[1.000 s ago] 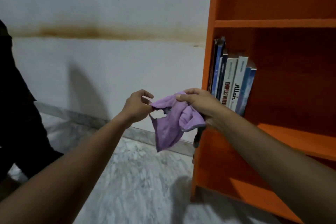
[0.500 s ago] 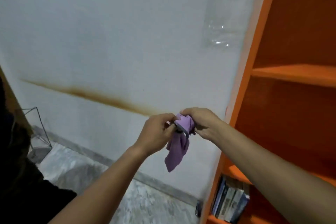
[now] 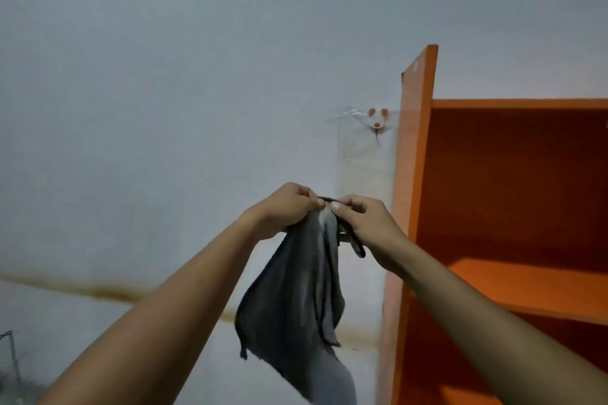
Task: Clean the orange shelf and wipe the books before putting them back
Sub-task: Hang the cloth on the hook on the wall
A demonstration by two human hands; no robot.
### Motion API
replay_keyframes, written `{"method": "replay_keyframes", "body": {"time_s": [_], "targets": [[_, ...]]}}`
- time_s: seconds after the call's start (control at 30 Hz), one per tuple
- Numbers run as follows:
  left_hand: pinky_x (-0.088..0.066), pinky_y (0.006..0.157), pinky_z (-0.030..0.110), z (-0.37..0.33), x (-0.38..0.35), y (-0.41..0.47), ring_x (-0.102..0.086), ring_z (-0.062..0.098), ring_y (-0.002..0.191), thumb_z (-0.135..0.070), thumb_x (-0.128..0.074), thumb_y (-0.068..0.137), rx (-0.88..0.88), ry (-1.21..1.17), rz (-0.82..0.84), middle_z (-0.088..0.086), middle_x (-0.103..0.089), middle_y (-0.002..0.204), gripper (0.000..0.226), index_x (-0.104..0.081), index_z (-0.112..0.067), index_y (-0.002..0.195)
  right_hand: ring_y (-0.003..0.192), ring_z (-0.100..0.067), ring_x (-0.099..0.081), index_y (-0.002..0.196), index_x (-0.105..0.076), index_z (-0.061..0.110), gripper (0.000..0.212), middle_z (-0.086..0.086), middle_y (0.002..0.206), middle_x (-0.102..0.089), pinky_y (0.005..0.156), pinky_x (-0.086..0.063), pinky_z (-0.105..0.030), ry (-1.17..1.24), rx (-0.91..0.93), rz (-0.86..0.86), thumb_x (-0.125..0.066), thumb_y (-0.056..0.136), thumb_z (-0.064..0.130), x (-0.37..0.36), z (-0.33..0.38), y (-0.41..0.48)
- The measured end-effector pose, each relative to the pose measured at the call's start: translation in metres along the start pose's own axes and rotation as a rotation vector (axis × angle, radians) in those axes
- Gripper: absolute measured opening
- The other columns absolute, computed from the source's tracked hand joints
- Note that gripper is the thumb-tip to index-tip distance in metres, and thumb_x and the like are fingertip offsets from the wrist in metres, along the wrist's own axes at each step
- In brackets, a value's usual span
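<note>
Hanging at frame centre: cloth (image 3: 292, 299), grey-looking, limp, creased. Top edge bunched, with both grips clamped on it, left hand (image 3: 283, 209) and right hand (image 3: 367, 223) close together. Orange shelf (image 3: 413, 158) at right.

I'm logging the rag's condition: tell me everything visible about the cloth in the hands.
The cloth looks grey, thin and soft. It hangs limp in crumpled folds before the white wall, left of the orange shelf. The left hand and right hand pinch its bunched top edge, where a dark loop dangles. Nothing else touches it.
</note>
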State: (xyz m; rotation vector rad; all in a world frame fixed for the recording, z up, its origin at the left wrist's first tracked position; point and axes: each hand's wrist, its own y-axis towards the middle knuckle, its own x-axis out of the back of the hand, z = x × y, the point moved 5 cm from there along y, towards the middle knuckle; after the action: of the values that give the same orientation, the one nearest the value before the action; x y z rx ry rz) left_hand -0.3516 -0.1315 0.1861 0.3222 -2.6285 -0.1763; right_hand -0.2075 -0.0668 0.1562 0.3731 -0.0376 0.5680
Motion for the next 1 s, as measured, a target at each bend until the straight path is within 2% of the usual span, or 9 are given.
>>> {"method": "replay_keyframes", "body": {"time_s": [0.1,0.2,0.3,0.37,0.43,0.57,0.73,0.9,1.0], "targets": [[-0.053,0.069,0.026,-0.004,0.006,-0.002,-0.063,0.017,0.075,-0.023,-0.066,0.097,0.016,-0.253,0.157,0.008,-0.068,0.089,0.012,-0.066,-0.012,0.093,0.073,-0.020,-0.064,0.088,-0.069,0.011,0.020,-0.007,0.080,-0.069,0.064,-0.057,-0.032,0.079,-0.045,-0.079,-0.059,0.102,0.021,0.014,0.012,0.012],[-0.052,0.064,0.023,-0.001,0.010,-0.001,-0.064,0.016,0.073,-0.027,-0.069,0.095,0.022,-0.179,0.287,0.005,-0.070,0.083,0.018,-0.069,-0.013,0.083,0.074,-0.021,-0.060,0.083,-0.063,0.014,0.022,-0.008,0.081,-0.064,0.066,-0.056,-0.032,0.104,-0.076,-0.255,-0.055,0.103,0.020,0.029,0.017,0.026],[-0.052,0.073,0.029,0.001,0.025,0.023,-0.065,0.019,0.080,-0.031,-0.070,0.094,-0.034,-0.154,0.110,0.010,-0.073,0.090,0.022,-0.076,-0.011,0.090,0.073,-0.023,-0.056,0.079,-0.060,0.016,0.020,-0.005,0.081,-0.061,0.067,-0.050,-0.036,-0.113,-0.069,-0.410,-0.055,0.098,0.018,0.044,0.018,0.039],[-0.052,0.075,0.030,-0.006,0.028,0.042,-0.066,0.019,0.083,-0.031,-0.066,0.097,-0.113,-0.111,0.006,0.009,-0.075,0.093,0.023,-0.078,-0.010,0.094,0.083,-0.022,-0.063,0.096,-0.066,0.021,0.010,0.001,0.096,-0.066,0.063,-0.051,-0.033,-0.283,-0.037,-0.358,-0.058,0.092,0.017,0.042,0.019,0.047],[-0.055,0.077,0.030,-0.019,0.023,0.064,-0.067,0.016,0.084,-0.028,-0.062,0.099,-0.186,0.005,-0.037,0.008,-0.077,0.095,0.023,-0.078,-0.012,0.095,0.101,-0.019,-0.064,0.118,-0.066,0.025,0.028,0.005,0.113,-0.067,0.073,-0.056,-0.030,-0.308,0.032,-0.242,-0.061,0.092,0.017,0.033,0.020,0.059],[-0.055,0.087,0.036,-0.043,0.015,0.119,-0.070,0.015,0.090,-0.025,-0.062,0.098,-0.319,0.177,-0.088,0.005,-0.077,0.095,0.020,-0.079,-0.015,0.097,0.089,-0.011,-0.069,0.091,-0.079,0.023,0.014,0.009,0.088,-0.075,0.078,-0.054,-0.030,-0.381,0.227,-0.415,-0.066,0.094,0.026,0.038,0.027,0.087],[-0.043,0.068,0.015,-0.062,0.017,0.191,-0.061,0.003,0.075,-0.026,-0.075,0.089,-0.519,0.349,-0.213,-0.006,-0.071,0.082,0.011,-0.081,-0.020,0.096,0.075,-0.012,-0.062,0.080,-0.073,0.024,0.021,0.007,0.079,-0.068,0.058,-0.044,-0.024,-0.248,0.151,-0.785,-0.063,0.098,0.024,0.067,0.012,0.139],[-0.052,0.070,0.023,-0.066,0.004,0.253,-0.063,0.001,0.072,-0.025,-0.081,0.080,-0.612,0.298,-0.344,-0.010,-0.072,0.079,0.006,-0.079,-0.024,0.086,0.075,-0.021,-0.073,0.072,-0.062,0.030,0.028,0.005,0.080,-0.071,0.067,-0.062,-0.039,-0.017,0.168,-0.989,-0.061,0.099,0.021,0.084,-0.006,0.204],[-0.052,0.073,0.023,-0.071,-0.004,0.281,-0.063,-0.001,0.076,-0.019,-0.078,0.080,-0.654,0.199,-0.424,-0.014,-0.070,0.082,0.007,-0.077,-0.025,0.083,0.086,-0.020,-0.073,0.087,-0.070,0.027,0.019,0.003,0.090,-0.075,0.082,-0.062,-0.045,0.055,0.245,-1.092,-0.062,0.098,0.015,0.093,-0.010,0.231]]}}
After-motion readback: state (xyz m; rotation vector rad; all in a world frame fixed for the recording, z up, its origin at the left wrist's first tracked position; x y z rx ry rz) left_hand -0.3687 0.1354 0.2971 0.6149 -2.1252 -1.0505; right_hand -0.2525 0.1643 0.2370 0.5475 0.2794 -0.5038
